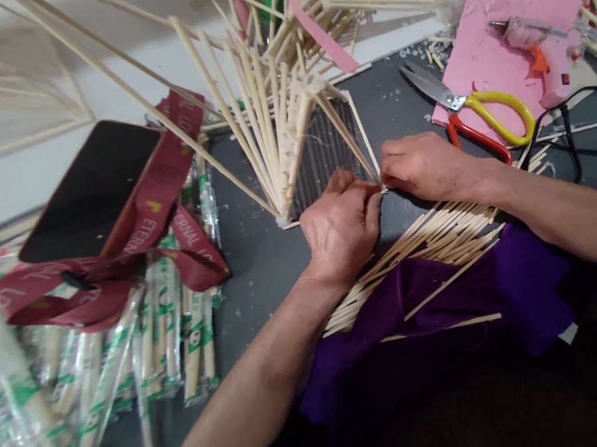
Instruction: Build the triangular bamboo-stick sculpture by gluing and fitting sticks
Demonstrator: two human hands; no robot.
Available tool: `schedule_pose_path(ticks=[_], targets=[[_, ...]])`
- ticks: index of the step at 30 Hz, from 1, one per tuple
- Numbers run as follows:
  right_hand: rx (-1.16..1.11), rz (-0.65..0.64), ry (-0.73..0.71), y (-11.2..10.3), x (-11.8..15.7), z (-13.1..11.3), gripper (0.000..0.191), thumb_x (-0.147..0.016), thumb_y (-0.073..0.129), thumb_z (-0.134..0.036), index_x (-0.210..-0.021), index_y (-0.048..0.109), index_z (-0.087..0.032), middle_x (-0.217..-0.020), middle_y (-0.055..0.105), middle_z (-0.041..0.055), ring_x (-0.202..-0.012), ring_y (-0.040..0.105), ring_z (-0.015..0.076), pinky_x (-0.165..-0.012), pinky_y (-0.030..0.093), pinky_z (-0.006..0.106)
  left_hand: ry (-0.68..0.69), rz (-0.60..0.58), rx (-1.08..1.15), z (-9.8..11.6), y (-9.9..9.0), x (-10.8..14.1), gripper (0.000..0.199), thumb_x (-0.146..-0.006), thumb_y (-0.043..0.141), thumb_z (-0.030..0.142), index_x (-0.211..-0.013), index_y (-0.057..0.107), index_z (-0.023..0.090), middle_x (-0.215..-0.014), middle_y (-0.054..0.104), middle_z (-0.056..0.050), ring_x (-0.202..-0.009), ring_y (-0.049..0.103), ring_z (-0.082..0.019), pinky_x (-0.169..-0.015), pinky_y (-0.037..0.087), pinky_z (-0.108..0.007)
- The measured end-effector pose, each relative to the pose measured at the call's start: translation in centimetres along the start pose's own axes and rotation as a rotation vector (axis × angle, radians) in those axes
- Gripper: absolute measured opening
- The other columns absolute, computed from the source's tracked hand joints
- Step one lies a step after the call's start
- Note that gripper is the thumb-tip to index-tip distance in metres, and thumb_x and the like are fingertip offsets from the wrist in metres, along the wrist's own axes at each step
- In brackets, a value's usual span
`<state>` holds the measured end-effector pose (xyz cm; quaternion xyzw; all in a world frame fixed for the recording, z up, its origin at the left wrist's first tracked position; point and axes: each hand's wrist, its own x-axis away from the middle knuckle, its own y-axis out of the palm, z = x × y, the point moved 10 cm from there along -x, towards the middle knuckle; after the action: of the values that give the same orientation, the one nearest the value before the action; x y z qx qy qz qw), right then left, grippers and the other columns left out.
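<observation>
A framework of glued wooden chopsticks [294,143] stands on the dark table, its sticks fanning up and to the left. My left hand [342,224] is closed at the frame's near lower edge, the fingers curled over a stick there. My right hand [423,167] pinches at the frame's right lower corner, where two slanting sticks meet. Both hands nearly touch at that corner. What lies inside the fingertips is mostly hidden. Just below my hands, a pile of loose chopsticks [434,240] rests on the table edge and on purple cloth [432,290].
Scissors [465,105] with yellow and red handles lie at the right, by a pink glue gun [540,54] on pink paper [473,34]. A black cord trails nearby. To the left, a phone [94,187] with a red strap lies over wrapped chopsticks [154,331]. Long sticks jut up leftward.
</observation>
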<state>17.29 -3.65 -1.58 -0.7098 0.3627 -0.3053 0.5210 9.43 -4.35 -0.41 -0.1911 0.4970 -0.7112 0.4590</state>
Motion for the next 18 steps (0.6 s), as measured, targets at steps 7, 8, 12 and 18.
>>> schedule_pose_path(ticks=[7,8,12,18], targets=[[0.073,0.013,-0.006,0.1,0.3,-0.2,0.024,-0.094,0.044,-0.021,-0.089,0.066,-0.012,-0.089,0.061,0.0070,-0.076,0.054,0.0162,-0.064,0.033,0.029,0.012,-0.018,-0.028,0.2,0.4,0.0,0.027,-0.090,0.048,0.032,-0.090,0.072,0.020,-0.092,0.070,-0.006,-0.085,0.066,-0.021,-0.071,0.050,-0.031],[0.082,0.039,-0.013,-0.1,0.3,-0.1,0.023,-0.093,0.046,-0.021,-0.088,0.067,-0.012,-0.087,0.061,0.0069,-0.074,0.054,0.0160,-0.063,0.033,0.029,0.005,-0.032,-0.037,0.2,0.5,0.0,0.028,-0.091,0.047,0.032,-0.091,0.072,0.019,-0.093,0.070,-0.007,-0.085,0.066,-0.021,-0.071,0.050,-0.031],[-0.061,0.163,-0.104,-0.9,0.8,0.4,0.022,-0.090,0.051,-0.022,-0.083,0.069,-0.013,-0.081,0.062,0.0051,-0.071,0.055,0.0139,-0.062,0.036,0.026,-0.029,-0.075,-0.084,0.4,0.9,0.1,0.028,-0.092,0.047,0.030,-0.094,0.072,0.019,-0.099,0.069,-0.009,-0.088,0.066,-0.023,-0.070,0.050,-0.032],[-0.360,0.307,-0.086,-3.1,2.0,1.5,0.021,-0.088,0.055,-0.026,-0.084,0.072,-0.015,-0.077,0.065,0.0032,-0.071,0.060,0.0126,-0.067,0.044,0.026,0.031,-0.043,-0.035,0.4,0.5,0.1,0.028,-0.092,0.047,0.027,-0.102,0.072,0.020,-0.098,0.071,-0.009,-0.090,0.066,-0.022,-0.076,0.051,-0.033]])
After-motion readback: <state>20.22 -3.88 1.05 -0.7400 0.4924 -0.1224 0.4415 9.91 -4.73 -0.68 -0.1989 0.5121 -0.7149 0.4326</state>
